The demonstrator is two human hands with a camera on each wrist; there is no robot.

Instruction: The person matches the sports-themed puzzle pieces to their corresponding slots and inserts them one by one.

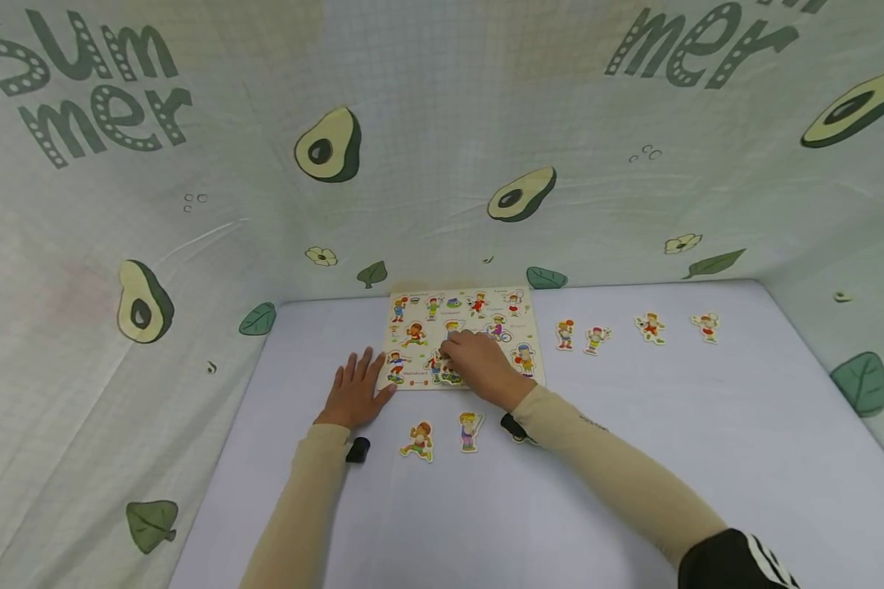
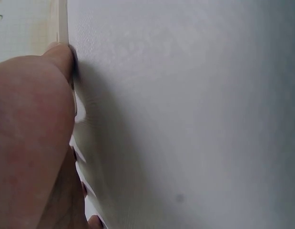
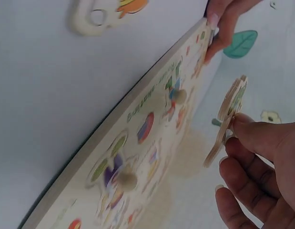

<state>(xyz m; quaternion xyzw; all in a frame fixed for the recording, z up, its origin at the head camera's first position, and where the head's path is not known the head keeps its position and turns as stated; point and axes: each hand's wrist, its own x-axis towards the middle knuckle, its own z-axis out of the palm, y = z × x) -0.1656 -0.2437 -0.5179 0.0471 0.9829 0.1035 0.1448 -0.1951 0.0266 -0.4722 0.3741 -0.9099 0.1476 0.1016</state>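
A wooden peg puzzle board (image 1: 430,317), printed with small sports figures, lies at the back of the table. My right hand (image 1: 479,360) is over its lower middle. Between thumb and fingertips it pinches a flat wooden puzzle piece (image 3: 228,107), tilted and apart from the board in the right wrist view. The piece's picture is mostly turned away. My left hand (image 1: 355,391) rests on the table at the board's left side, fingers spread, its thumb (image 2: 61,55) touching the board's edge. Round wooden knobs stand up from pieces in the board.
Several loose figure pieces (image 1: 650,328) lie right of the board. Nearer the front are a running-figure piece (image 1: 417,442) and a purple-trousered figure piece (image 1: 469,432). Another piece is partly hidden under the right wrist. A patterned cloth (image 1: 427,164) hangs behind the table.
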